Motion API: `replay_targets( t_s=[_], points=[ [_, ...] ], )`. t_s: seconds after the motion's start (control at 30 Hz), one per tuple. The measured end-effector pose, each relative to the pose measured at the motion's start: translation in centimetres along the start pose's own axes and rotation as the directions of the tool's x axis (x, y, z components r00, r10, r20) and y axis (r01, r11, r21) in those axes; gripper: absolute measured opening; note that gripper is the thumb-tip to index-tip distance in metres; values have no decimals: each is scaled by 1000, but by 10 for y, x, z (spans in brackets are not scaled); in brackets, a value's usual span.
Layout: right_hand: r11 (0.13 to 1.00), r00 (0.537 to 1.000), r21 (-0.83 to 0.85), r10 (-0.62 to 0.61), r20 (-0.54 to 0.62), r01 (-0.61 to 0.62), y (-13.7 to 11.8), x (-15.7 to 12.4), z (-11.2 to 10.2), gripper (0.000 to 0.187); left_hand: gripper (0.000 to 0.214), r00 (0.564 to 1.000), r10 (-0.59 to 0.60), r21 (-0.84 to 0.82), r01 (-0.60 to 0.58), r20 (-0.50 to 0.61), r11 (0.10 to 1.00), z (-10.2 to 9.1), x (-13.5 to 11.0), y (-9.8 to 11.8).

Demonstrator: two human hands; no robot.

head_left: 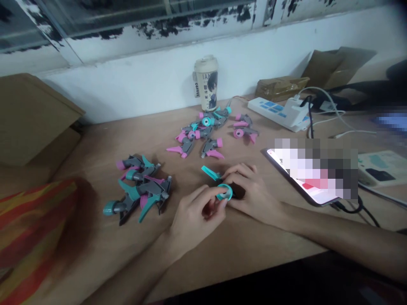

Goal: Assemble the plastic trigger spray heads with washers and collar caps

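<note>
Between my two hands is a trigger spray head [224, 192] with a teal collar turned toward me and a teal lever sticking out to the upper left. My right hand [251, 190] is closed around its body, which the fingers mostly hide. The fingers of my left hand [200, 212] pinch at the collar's opening; a small pale part shows inside it. Left of my hands lies a pile of grey spray heads [140, 188] with teal and pink parts. Beyond my hands is a looser group of spray heads [206, 133], mostly pink, some teal.
A printed coffee cup [207, 84] stands by the wall. To the right are a lit phone [302, 173] with a cable, a white power strip [276, 112] and a cardboard box [280, 87]. At left are a large carton [34, 118] and a red-yellow striped bag [38, 228].
</note>
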State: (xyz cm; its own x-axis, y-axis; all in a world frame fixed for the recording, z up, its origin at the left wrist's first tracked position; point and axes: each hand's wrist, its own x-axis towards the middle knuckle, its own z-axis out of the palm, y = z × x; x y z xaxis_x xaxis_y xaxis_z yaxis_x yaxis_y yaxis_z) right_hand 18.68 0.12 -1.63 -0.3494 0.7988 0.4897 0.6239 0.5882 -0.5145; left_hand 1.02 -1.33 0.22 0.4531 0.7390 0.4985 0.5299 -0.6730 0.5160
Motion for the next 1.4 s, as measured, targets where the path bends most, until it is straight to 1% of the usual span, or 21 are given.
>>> replay_targets(
  t_s=[0.1, 0.17, 0.3, 0.37, 0.47, 0.53, 0.63, 0.73, 0.8, 0.87, 0.93, 1.0, 1.03, 1.1, 1.17, 1.23, 1.27, 1.3, 1.4],
  points=[
    [1000, 1000, -8, -19, 21, 20, 1, -1, 1, 10, 13, 999, -8, -12, 9, 39, 1000, 1, 0, 0],
    [1000, 998, -4, -30, 50, 30, 2, -1, 2, 14, 11, 999, -3, -17, 4, 50, 1000, -1, -1, 0],
    [998, 992, 17, -63, 111, 62, 5, 0, 3, 18, 7, 999, 47, -27, -47, 9, 999, -4, -3, 2],
    [996, 986, 22, -87, 141, 84, 8, 1, 3, 19, 16, 997, 82, -19, -82, 3, 996, -5, -4, 2],
    [996, 981, 4, -91, 170, 92, 10, 5, 1, 23, 25, 993, 114, -6, -113, 35, 994, -4, -6, 2],
    [997, 979, -17, -76, 187, 81, 8, 11, -3, 22, 26, 990, 128, -5, -128, 56, 992, -2, -8, 1],
    [997, 980, -36, -53, 192, 61, -2, 27, -9, 17, 25, 988, 141, -15, -140, 57, 990, 1, -11, -2],
    [994, 986, -76, -61, 154, 73, -18, 48, -9, 23, 22, 992, 111, 4, -111, 65, 994, 3, -12, -6],
    [988, 985, -112, -90, 149, 107, -27, 63, -3, 27, 14, 995, 65, 23, -67, 81, 998, 3, -12, -9],
    [981, 977, -124, -127, 169, 149, -33, 78, 8, 31, 8, 995, 10, 40, -14, 98, 999, 2, -11, -12],
    [973, 971, -132, -165, 174, 189, -40, 94, 25, 34, 8, 992, -33, 61, 26, 125, 998, 1, -9, -14],
    [964, 971, -158, -191, 145, 213, -47, 110, 44, 37, 11, 987, -53, 80, 41, 151, 996, -1, -7, -16],
    [959, 966, -161, -210, 149, 233, -51, 116, 52, 38, 12, 986, -58, 89, 44, 158, 995, -2, -6, -16],
    [948, 948, -152, -250, 196, 281, -59, 127, 67, 44, 16, 985, -62, 105, 45, 164, 993, -3, -4, -17],
    [932, 912, -117, -302, 278, 344, -65, 130, 74, 51, 21, 983, -70, 122, 50, 170, 991, -3, -2, -19],
    [919, 879, -73, -343, 331, 387, -67, 127, 73, 54, 25, 980, -73, 132, 49, 185, 990, -4, -2, -20],
    [916, 871, -58, -357, 336, 398, -65, 124, 70, 54, 25, 978, -72, 133, 46, 196, 990, -4, -2, -20],
    [913, 870, -52, -368, 329, 405, -62, 120, 66, 53, 23, 975, -70, 133, 42, 210, 990, -4, -2, -21],
    [915, 892, -87, -357, 278, 394, -43, 112, 47, 47, 12, 968, -71, 130, 40, 240, 991, -6, -1, -22]
  ],
)
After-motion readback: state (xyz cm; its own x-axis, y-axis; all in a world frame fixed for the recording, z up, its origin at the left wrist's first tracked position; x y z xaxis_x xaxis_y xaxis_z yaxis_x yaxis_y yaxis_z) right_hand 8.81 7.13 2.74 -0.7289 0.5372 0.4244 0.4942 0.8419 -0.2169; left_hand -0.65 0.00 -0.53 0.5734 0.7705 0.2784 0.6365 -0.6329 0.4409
